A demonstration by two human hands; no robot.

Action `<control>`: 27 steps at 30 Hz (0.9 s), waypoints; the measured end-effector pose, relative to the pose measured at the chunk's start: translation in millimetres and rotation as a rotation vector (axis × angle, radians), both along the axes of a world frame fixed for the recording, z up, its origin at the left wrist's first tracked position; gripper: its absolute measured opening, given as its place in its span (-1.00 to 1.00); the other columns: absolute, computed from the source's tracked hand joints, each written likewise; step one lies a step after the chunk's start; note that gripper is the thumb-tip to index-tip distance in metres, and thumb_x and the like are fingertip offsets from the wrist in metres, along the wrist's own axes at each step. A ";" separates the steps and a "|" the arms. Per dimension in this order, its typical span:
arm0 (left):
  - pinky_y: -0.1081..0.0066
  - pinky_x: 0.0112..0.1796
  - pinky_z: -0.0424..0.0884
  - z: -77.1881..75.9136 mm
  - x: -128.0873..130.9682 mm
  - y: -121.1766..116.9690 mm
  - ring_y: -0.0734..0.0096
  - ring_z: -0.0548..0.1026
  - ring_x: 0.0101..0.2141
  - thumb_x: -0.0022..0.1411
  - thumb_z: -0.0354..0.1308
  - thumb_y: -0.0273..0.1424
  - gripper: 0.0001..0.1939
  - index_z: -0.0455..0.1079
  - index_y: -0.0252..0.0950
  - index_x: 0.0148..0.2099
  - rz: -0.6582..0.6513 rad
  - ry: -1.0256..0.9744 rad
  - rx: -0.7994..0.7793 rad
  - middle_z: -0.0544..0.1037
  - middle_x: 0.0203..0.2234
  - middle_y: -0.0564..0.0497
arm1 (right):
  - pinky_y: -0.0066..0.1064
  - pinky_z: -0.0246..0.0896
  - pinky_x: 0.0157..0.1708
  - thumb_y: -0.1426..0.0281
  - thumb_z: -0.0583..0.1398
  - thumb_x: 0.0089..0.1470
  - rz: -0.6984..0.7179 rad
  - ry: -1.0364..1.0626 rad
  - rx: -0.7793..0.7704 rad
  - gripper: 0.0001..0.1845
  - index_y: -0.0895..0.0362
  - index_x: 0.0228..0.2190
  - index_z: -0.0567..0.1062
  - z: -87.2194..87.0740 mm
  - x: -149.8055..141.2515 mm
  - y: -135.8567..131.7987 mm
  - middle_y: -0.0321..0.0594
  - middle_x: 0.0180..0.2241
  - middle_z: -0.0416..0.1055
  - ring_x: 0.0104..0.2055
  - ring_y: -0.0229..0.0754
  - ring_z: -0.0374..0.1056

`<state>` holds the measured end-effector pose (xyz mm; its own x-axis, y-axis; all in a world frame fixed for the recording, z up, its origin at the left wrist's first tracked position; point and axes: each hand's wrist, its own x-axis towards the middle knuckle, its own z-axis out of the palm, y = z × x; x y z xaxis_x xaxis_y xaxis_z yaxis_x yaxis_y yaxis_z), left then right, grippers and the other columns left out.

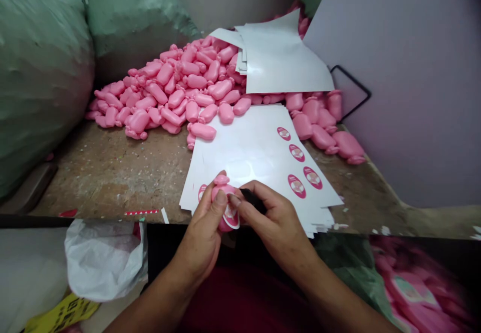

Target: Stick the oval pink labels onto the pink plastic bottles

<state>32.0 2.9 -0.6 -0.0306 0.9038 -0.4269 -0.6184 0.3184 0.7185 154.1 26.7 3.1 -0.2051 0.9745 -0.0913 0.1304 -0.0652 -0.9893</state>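
My left hand is wrapped round a small pink plastic bottle held upright over the table's front edge. An oval pink sticker lies on the bottle's front. My right hand presses its thumb against that sticker, and a dark object shows between its fingers. Under both hands lies a stack of white sticker sheets, the top one still bearing several oval pink stickers.
A big heap of pink bottles fills the back of the worn wooden table. Used white backing sheets rest on the heap. Green sacks stand at left, a white bag below, and pink bottles in a bag at lower right.
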 end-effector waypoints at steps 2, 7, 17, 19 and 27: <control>0.43 -0.03 0.40 1.0 -2.3 0.2 0.44 0.51 -0.11 0.30 0.23 -0.27 -0.68 0.45 -0.20 0.07 -0.025 -0.039 -0.033 0.56 -0.15 0.01 | -0.39 0.15 -0.40 0.22 0.22 0.12 -0.003 -0.015 -0.005 -0.77 0.10 -0.47 0.42 -1.7 -1.0 0.6 -0.33 -0.49 0.33 -0.42 -0.23 0.22; 0.49 -0.33 0.43 2.3 -5.1 2.8 0.47 0.50 -0.30 0.38 0.11 -0.31 -0.72 0.42 -0.28 0.08 -0.039 -0.157 -0.114 0.56 -0.22 -0.03 | -0.42 0.10 -0.47 0.20 0.24 0.07 0.034 0.043 -0.102 -0.74 0.09 -0.50 0.38 -5.8 -0.5 4.1 -0.38 -0.54 0.23 -0.46 -0.26 0.17; 0.48 -0.36 0.44 2.3 -3.6 6.5 0.48 0.50 -0.33 0.41 0.05 -0.30 -0.73 0.48 -0.31 0.00 -0.030 -0.258 -0.117 0.54 -0.26 -0.03 | -0.43 0.11 -0.46 0.18 0.26 0.08 0.041 0.101 -0.118 -0.73 0.10 -0.47 0.41 -5.9 1.0 4.2 -0.38 -0.51 0.25 -0.44 -0.27 0.15; 0.51 -0.29 0.45 1.6 -2.6 7.4 0.53 0.51 -0.34 0.44 0.01 -0.34 -0.74 0.48 -0.33 -0.04 0.009 -0.278 -0.117 0.55 -0.30 -0.01 | -0.43 0.11 -0.45 0.20 0.26 0.07 0.041 0.094 -0.098 -0.75 0.10 -0.47 0.42 -6.0 0.5 4.3 -0.38 -0.50 0.26 -0.43 -0.26 0.17; 0.47 -0.16 0.44 -2.4 -0.8 4.9 0.51 0.53 -0.28 0.41 0.07 -0.32 -0.77 0.48 -0.31 -0.03 0.008 -0.233 -0.080 0.58 -0.29 0.00 | -0.41 0.18 -0.38 0.25 0.26 0.05 0.050 0.063 -0.059 -0.82 0.10 -0.45 0.48 -1.2 2.7 6.1 -0.34 -0.47 0.35 -0.39 -0.23 0.24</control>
<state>31.3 7.8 -3.1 0.0697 0.8668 -0.4938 -0.7671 0.3630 0.5290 156.8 32.8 2.0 -0.2608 0.9561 -0.1338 0.0725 -0.1188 -0.9903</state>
